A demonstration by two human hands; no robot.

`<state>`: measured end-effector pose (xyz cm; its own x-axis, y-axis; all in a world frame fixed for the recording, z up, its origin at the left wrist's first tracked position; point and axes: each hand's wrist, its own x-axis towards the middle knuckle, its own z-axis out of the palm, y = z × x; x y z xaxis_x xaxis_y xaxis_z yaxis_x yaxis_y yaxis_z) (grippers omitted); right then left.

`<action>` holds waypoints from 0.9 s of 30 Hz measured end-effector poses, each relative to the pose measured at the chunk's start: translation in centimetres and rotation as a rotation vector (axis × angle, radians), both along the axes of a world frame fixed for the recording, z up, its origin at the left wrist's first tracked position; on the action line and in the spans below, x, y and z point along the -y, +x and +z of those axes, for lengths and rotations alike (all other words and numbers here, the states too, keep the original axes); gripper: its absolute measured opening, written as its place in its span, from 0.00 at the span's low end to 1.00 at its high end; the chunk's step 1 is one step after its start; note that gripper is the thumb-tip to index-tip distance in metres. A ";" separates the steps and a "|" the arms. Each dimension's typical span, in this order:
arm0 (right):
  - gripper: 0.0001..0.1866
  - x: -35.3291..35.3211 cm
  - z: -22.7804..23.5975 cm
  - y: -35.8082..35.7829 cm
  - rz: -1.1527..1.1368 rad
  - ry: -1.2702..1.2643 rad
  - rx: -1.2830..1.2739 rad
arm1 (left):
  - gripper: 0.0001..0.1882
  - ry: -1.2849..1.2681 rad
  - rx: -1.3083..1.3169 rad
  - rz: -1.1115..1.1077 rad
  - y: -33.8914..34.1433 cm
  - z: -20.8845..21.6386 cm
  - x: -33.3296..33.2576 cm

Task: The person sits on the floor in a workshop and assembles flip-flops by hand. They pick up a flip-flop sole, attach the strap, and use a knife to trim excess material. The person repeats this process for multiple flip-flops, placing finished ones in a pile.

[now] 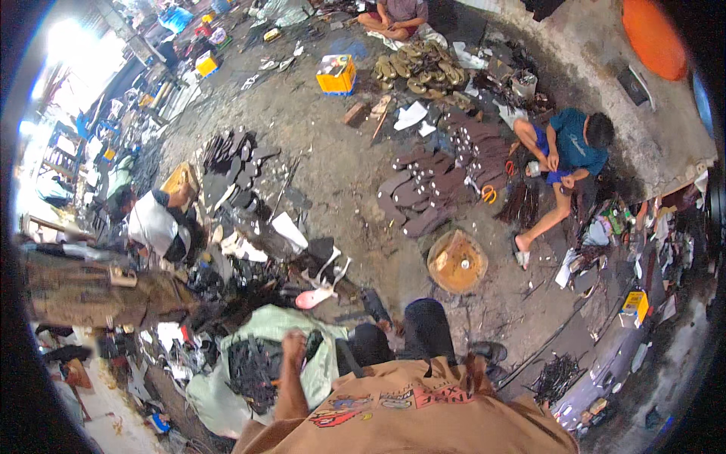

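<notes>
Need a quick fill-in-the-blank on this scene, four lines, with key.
1. The left hand is near the pale ____ sack.
2. The pieces heaped in the sack are mostly ____ in colour.
3. The lower scissors on the floor have ____ handles.
4. The teal-shirted co-worker sits on the picture's ____ side (left or right).

Missing words: green; black; orange; right.

We see a yellow box (336, 75) near a pile of olive footwear (417, 69), orange-handled scissors (490, 194) beside brown soles (425, 188), and a seated co-worker (581, 145).
</notes>
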<state>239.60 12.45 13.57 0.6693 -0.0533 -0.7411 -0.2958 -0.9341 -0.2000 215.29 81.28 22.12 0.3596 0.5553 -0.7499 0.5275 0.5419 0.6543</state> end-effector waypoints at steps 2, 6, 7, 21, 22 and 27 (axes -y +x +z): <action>0.23 -10.9 0.7 1.5 0.024 0.029 -0.069 | 0.15 0.523 0.124 -0.076 6.1 6.8 -13.7; 0.22 -20.3 3.5 6.6 -0.102 0.060 -0.045 | 0.24 0.568 0.178 -0.066 24.4 13.8 -27.2; 0.21 -22.3 3.4 8.6 -0.130 0.073 -0.026 | 0.24 0.597 0.145 -0.139 25.9 13.6 -28.1; 0.10 -42.7 -6.2 27.4 -0.739 0.327 0.182 | 0.38 0.696 -0.238 -0.684 59.0 -5.1 -53.2; 0.08 -39.4 -9.6 25.4 -0.608 0.221 0.241 | 0.38 0.659 -0.252 -0.674 62.0 -10.0 -54.5; 0.25 -48.1 -10.2 22.3 -0.187 -0.380 -0.027 | 0.53 0.821 -0.376 -0.916 80.9 -29.6 -59.8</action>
